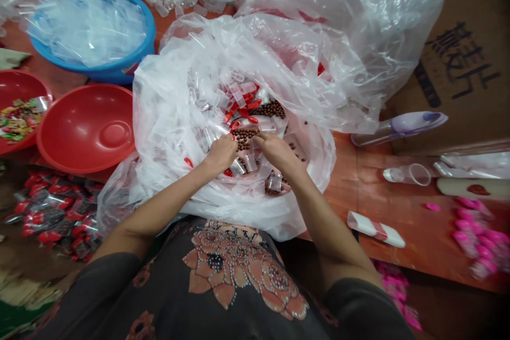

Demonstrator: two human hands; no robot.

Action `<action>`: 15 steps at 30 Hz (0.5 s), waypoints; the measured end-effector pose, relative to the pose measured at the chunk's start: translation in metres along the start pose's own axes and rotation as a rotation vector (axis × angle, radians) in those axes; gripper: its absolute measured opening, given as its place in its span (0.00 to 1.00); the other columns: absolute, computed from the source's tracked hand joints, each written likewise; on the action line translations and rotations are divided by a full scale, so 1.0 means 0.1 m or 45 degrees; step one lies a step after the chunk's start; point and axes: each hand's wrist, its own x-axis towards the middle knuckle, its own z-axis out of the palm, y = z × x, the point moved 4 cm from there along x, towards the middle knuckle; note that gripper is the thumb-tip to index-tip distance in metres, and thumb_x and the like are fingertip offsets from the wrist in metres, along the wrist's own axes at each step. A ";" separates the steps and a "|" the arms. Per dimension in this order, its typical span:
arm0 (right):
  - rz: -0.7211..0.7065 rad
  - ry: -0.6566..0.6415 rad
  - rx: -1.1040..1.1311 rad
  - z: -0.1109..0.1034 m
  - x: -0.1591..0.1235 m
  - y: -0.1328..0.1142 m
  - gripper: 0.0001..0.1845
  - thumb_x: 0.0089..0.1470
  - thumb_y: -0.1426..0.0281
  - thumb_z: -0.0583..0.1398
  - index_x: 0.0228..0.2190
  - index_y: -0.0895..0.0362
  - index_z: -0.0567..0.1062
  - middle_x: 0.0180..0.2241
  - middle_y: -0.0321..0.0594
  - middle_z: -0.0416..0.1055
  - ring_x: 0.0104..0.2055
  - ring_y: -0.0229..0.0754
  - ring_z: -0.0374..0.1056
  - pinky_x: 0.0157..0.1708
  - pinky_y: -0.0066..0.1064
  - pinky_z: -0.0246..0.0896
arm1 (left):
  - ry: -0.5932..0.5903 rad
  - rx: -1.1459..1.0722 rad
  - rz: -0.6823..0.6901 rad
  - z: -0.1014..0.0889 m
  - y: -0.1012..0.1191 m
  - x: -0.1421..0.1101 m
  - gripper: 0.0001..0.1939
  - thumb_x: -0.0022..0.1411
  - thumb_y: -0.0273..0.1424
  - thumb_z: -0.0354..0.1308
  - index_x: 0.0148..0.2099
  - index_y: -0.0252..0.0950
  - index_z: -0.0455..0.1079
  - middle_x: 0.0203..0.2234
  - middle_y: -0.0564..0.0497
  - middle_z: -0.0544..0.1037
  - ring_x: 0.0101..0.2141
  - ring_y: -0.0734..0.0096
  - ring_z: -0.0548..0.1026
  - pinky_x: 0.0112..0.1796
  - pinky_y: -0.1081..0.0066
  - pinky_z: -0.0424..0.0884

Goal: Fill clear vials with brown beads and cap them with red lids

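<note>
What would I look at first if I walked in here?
You'd probably spot the huge clear plastic bag in the middle first, where the left hand and right hand reach in among small clear plastic pieces, shiny red bits and brown beads. Just to its left sits a big red plastic basin. Behind that, a bright blue basin is piled with more clear plastic.

Even indoor light is recorded, its source unseen. Soft glare is noted on the plastic bag (303, 48); the lower right corner is dim, and the frame edges are stretched and blurred.
</note>
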 end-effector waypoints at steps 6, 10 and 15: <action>-0.083 0.019 -0.008 0.06 0.14 0.07 0.23 0.59 0.77 0.56 0.55 0.56 0.74 0.55 0.50 0.72 0.52 0.50 0.70 0.48 0.39 0.65 | -0.001 -0.015 -0.002 0.01 -0.01 0.02 0.13 0.69 0.28 0.52 0.48 0.29 0.75 0.47 0.38 0.75 0.46 0.53 0.76 0.42 0.63 0.73; -0.173 0.030 -0.020 0.08 0.20 0.02 0.20 0.60 0.76 0.57 0.53 0.58 0.76 0.53 0.51 0.73 0.53 0.52 0.69 0.51 0.41 0.64 | -0.016 -0.001 -0.002 0.01 -0.02 0.03 0.14 0.69 0.28 0.51 0.48 0.29 0.76 0.47 0.37 0.75 0.45 0.53 0.77 0.41 0.63 0.73; -0.224 0.040 0.024 0.14 0.25 -0.23 0.19 0.61 0.75 0.58 0.54 0.62 0.74 0.51 0.53 0.73 0.53 0.51 0.66 0.53 0.41 0.63 | -0.032 -0.041 -0.006 0.00 -0.08 0.06 0.13 0.68 0.29 0.52 0.46 0.29 0.77 0.45 0.38 0.76 0.44 0.53 0.78 0.42 0.63 0.72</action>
